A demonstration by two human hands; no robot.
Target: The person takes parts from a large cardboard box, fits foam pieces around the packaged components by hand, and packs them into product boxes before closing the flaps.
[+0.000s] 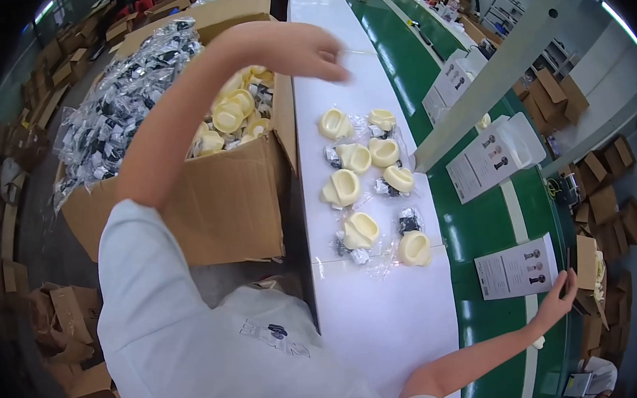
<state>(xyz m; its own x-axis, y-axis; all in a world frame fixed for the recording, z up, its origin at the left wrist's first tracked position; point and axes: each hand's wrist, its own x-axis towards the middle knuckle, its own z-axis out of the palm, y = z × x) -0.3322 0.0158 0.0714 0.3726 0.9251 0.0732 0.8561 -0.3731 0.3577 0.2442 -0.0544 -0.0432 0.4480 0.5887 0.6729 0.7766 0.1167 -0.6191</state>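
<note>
My left arm stretches over a big cardboard carton [207, 215]. At its end my left hand [314, 53] is above the white tabletop, its fingers smeared by motion. Whether they hold anything does not show. On the right, my right hand [555, 304] is at the right edge of a white printed box [515, 272] on the green conveyor, fingers curled against that edge. Between my arms, cream-coloured rounded plastic parts [360, 229] and clear bags of dark pieces [410, 222] lie in two rough columns on the white table [387, 306].
Bagged dark parts [117, 110] heap high in the carton, beside more cream parts [233, 112]. Another white box [491, 159] stands further up the green conveyor [464, 240]. A slanted metal post [494, 58] rises at the table's right edge. Cardboard boxes [616, 175] are stacked beyond.
</note>
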